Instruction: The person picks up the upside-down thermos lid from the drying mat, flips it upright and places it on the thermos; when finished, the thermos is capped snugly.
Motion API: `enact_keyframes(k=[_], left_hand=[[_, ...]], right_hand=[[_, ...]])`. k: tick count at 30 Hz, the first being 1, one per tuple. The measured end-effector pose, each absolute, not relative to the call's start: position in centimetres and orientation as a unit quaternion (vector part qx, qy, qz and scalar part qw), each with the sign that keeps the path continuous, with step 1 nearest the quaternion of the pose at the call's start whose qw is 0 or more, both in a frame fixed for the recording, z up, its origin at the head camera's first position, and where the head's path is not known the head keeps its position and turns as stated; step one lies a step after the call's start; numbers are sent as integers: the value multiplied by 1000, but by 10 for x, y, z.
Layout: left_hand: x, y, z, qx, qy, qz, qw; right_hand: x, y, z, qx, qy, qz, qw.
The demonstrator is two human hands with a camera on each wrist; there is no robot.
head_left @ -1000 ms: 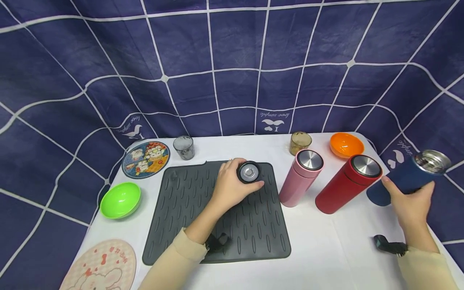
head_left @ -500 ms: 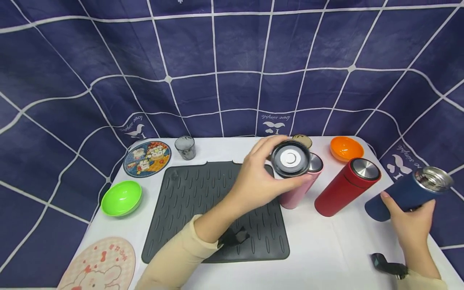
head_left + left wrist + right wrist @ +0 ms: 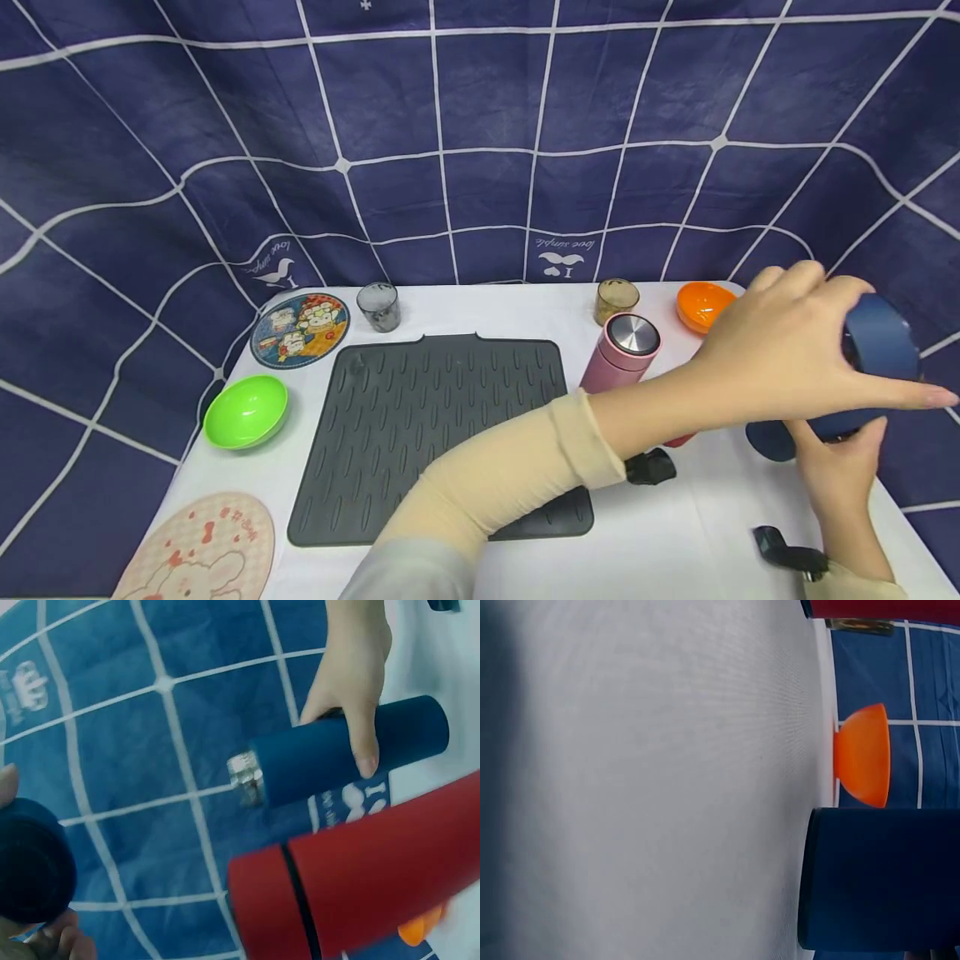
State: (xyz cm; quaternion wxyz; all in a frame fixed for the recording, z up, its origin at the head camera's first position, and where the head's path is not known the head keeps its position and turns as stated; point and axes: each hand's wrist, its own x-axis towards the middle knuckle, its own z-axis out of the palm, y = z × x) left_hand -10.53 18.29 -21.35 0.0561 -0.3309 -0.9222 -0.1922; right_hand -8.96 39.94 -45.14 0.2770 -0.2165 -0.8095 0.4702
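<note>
My left hand (image 3: 787, 350) grips a dark blue bottle lid (image 3: 885, 337) between thumb and fingers, over at the right side of the table. Below it, my right hand (image 3: 843, 475) grips an uncapped blue thermos bottle (image 3: 322, 757) round its body. The left wrist view shows the bottle's bare steel mouth (image 3: 246, 776) facing the lid (image 3: 34, 859), with a gap between them. From the head, lid and left hand cover most of the bottle. A red thermos (image 3: 367, 877) stands beside it, largely hidden behind my left forearm in the head view.
A pink thermos (image 3: 622, 354), an amber glass (image 3: 617, 302) and an orange bowl (image 3: 703, 307) stand to the right. A dark ridged mat (image 3: 420, 417) fills the middle. Leftward are a grey glass (image 3: 379, 308), a green bowl (image 3: 246, 412) and two round patterned mats.
My left hand has carried the lid from above the dark mat rightward, past the pink and red thermoses, to the blue bottle. My right hand keeps its grip on the bottle.
</note>
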Motion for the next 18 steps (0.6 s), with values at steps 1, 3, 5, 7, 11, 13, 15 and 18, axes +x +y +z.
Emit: enact_keyframes(k=[1, 3, 5, 7, 11, 13, 15, 18], left_hand=[[-106, 196, -215, -332, -927, -164, 55], [-105, 220, -219, -330, -935, -120, 53], [-101, 241, -225, -323, -941, -87, 55], [-97, 257, -233, -335, -938, -57, 66], [-91, 277, -248, -364, -926, -4, 103], [-89, 283, -255, -377, -918, 3, 119], [-87, 287, -262, -384, -913, 4, 139], [-87, 293, -268, -385, -910, -7, 150]], right_hand=[[-90, 400, -452, -214, -813, 461, 282], [-89, 400, -453, -219, -822, 439, 288], [-89, 401, -454, -199, -848, 392, 298], [-88, 401, -454, -168, -870, 344, 311], [-85, 401, -456, -126, -876, 328, 331], [-83, 401, -457, -146, -866, 366, 307], [-84, 401, -457, -163, -852, 411, 280], [-86, 402, -453, -159, -849, 431, 260]])
